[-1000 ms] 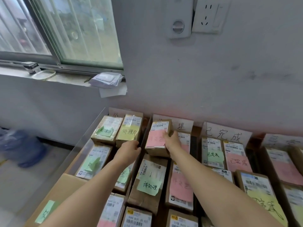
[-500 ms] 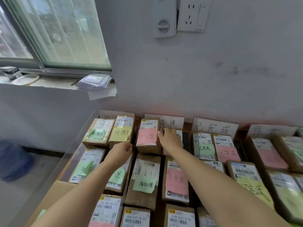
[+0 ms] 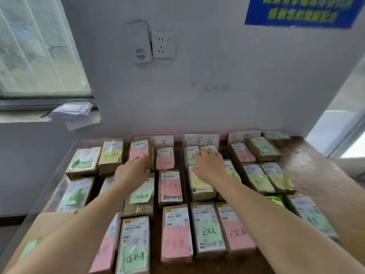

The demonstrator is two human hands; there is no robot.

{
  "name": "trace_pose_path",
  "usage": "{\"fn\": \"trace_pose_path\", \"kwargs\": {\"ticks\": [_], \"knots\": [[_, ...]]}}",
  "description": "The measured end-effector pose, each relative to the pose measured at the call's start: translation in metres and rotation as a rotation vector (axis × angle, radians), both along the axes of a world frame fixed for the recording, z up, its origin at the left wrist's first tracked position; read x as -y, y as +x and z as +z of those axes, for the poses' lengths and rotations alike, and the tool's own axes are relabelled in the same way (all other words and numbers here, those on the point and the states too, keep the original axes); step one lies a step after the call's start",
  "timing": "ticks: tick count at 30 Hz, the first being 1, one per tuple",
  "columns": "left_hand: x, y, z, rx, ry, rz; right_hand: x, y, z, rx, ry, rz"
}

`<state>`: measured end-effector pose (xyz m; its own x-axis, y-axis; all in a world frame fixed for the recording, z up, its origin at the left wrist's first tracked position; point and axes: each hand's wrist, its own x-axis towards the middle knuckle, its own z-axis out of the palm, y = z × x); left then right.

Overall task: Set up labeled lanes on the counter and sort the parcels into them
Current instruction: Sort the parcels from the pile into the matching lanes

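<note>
The wooden counter point(image 3: 316, 175) against the grey wall point(image 3: 217, 86), under a socket point(image 3: 163, 45) and right of a window point(image 3: 39, 46), is packed with rows of parcels point(image 3: 175, 234) before white lane labels point(image 3: 201, 141), my left grip point(image 3: 132, 171) resting straight-fingered on a pink-noted parcel point(image 3: 139, 153), my right grip point(image 3: 209, 165) spread flat over two others.

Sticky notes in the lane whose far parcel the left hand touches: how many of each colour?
Pink paper sticky notes: 4
Green paper sticky notes: 2
Total: 6
</note>
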<state>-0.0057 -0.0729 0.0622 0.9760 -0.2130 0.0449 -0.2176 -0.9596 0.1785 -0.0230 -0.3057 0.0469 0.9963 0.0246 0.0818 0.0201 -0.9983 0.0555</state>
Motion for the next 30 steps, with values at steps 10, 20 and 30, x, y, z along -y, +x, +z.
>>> {"fn": "trace_pose_path", "kwargs": {"ticks": [10,20,30], "knots": [[0.200,-0.037,0.019,0.020,-0.100,-0.358,0.176,-0.102,0.033,0.020,0.005,-0.270],[0.428,-0.090,0.016,0.000,-0.147,-0.512,0.384,-0.172,0.038,0.014,0.072,-0.361],[0.526,-0.055,0.011,0.035,-0.097,-0.490,0.483,-0.138,0.023,-0.010,0.161,-0.340]]}}
